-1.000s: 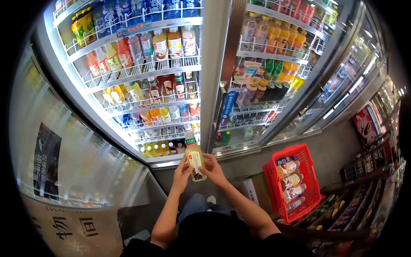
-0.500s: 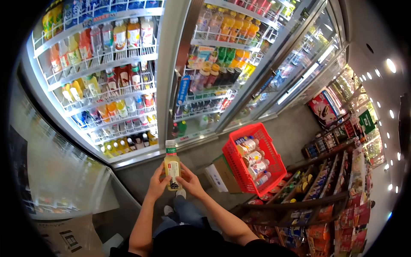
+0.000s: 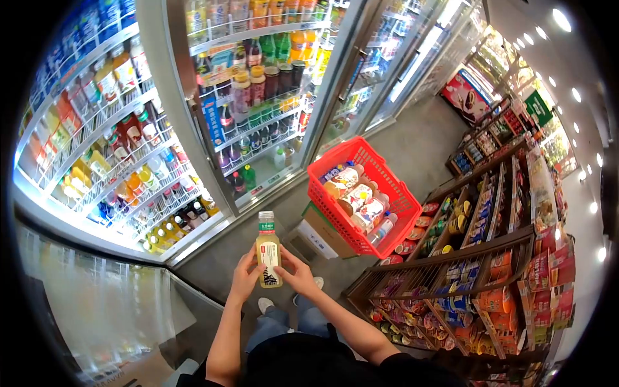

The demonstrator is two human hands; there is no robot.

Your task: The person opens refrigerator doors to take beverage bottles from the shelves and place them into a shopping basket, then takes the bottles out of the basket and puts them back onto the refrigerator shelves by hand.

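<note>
Between my two hands stands a bottle [image 3: 268, 251] of pale yellow drink, with a white cap, a green and red neck band and a white label facing me. My left hand [image 3: 245, 276] is closed on its left side, and my right hand [image 3: 296, 273] grips the right side with the thumb on the label. Beyond the bottle, to the right, a red basket [image 3: 329, 203] rests on a cardboard box [image 3: 325, 237]. Several bottles [image 3: 358, 197] lie side by side in the basket.
An open fridge door [image 3: 97, 303] is at the left, beside lit shelves of drinks [image 3: 122, 155]. A second fridge [image 3: 258, 109] stands behind closed glass. Snack shelves [image 3: 451, 284] line the right. A red chest [image 3: 465, 97] is far back. My shoes [image 3: 265, 304] are on the grey floor.
The view has turned to the right, so the fridges have shifted left and the basket looks nearer and more central. Both hands still hold the bottle.
</note>
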